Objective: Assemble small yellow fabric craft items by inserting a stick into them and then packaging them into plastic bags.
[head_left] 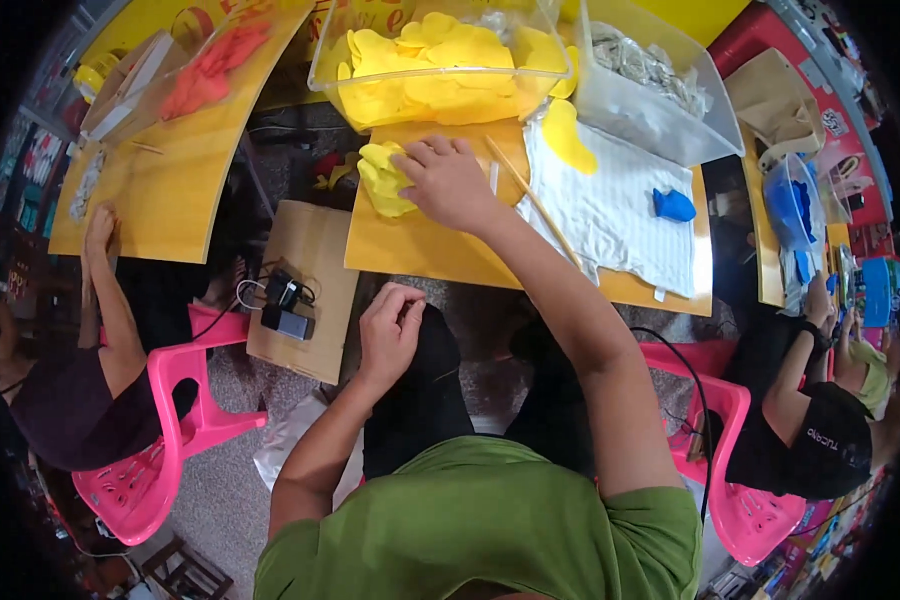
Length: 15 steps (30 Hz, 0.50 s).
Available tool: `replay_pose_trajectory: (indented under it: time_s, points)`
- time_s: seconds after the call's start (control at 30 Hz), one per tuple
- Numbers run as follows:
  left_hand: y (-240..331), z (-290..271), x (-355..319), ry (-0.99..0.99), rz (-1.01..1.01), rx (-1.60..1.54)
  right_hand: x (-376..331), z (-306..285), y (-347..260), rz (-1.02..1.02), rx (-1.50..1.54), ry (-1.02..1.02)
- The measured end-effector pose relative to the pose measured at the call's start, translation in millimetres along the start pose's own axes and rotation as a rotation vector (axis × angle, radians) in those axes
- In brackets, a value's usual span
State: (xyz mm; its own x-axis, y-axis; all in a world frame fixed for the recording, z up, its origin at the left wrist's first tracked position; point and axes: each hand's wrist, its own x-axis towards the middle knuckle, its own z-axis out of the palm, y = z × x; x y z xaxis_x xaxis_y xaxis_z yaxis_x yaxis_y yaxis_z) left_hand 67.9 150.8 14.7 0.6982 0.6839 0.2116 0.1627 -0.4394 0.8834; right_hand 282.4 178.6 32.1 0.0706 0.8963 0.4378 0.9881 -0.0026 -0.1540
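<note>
My right hand (450, 185) reaches across the table (425, 250), fingers spread. Its fingertips touch the edge of a small heap of yellow fabric pieces (382, 178) at the table's left end. Down by my left thigh rests my left hand (390, 335), its fingers curled in; whatever is inside them, if anything, is hidden. To the right of my right hand lies a thin wooden stick (530, 200), partly on a white cloth (620, 215). A curved yellow fabric piece (568, 138) and a small blue fish-shaped piece (674, 205) lie on that cloth.
A clear bin of yellow pieces (440, 75) stands at the table's back, beside another bin (660, 125) with clear bags. Left are a cardboard sheet (305, 240) with a charger (286, 318) and another table (185, 180). People sit on pink chairs (175, 430) on both sides.
</note>
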Motion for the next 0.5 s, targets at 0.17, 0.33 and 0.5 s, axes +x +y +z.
replay_pose_trajectory:
  time_s: [0.17,0.33,0.5]
  points:
    - [4.4,2.7,29.5,0.078,0.293,0.170,3.8,-55.6,10.3,-0.055,0.159,0.267]
    - [6.1,19.1,73.9,0.088,0.541,0.302,45.7,-125.4,69.5,0.075,0.233,0.576]
    - [4.3,36.6,89.1,-0.016,0.507,0.309,122.8,-124.7,138.8,0.129,0.081,-0.114]
